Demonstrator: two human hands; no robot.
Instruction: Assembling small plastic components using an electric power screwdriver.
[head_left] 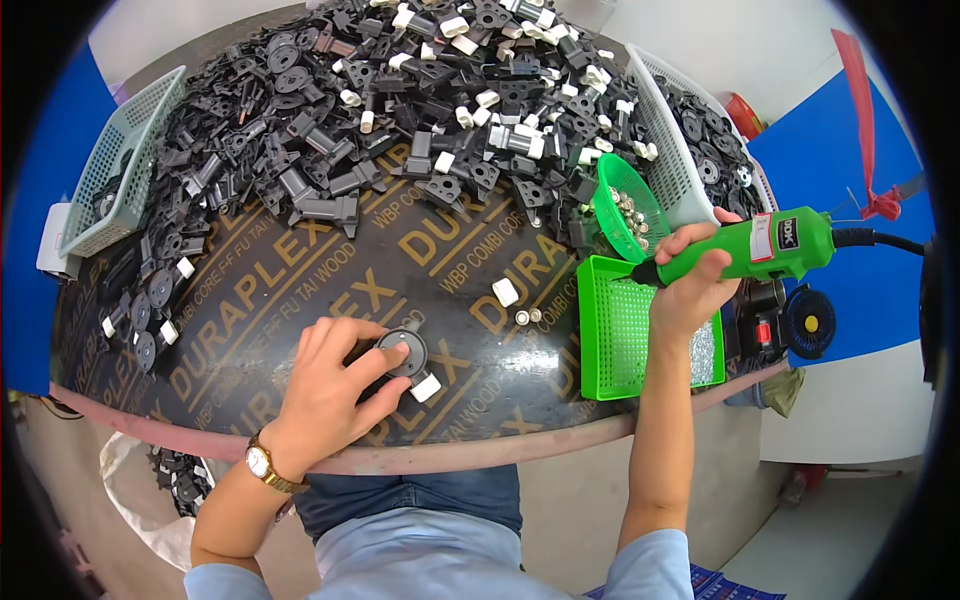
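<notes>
My left hand (pixel 335 385), with a gold watch at its wrist, grips a black round plastic part (pixel 410 345) down on the table. One fingertip lies on top of its disc, and a white plastic piece (pixel 426 388) sticks out at its near end. My right hand (pixel 695 285) is wrapped around a green electric screwdriver (pixel 745 250), held up above a green basket tray. Its dark tip points left, and a cable runs off to the right. Between the hands a loose white cap (pixel 505 292) and two small metal pieces (pixel 528 317) lie on the table.
A big heap of black and white plastic parts (pixel 400 110) covers the far table. The green tray (pixel 612 340) and a green bowl of small metal pieces (pixel 610 205) stand at right. Pale baskets (pixel 125 165) flank the heap. A small black fan (pixel 810 322) is far right.
</notes>
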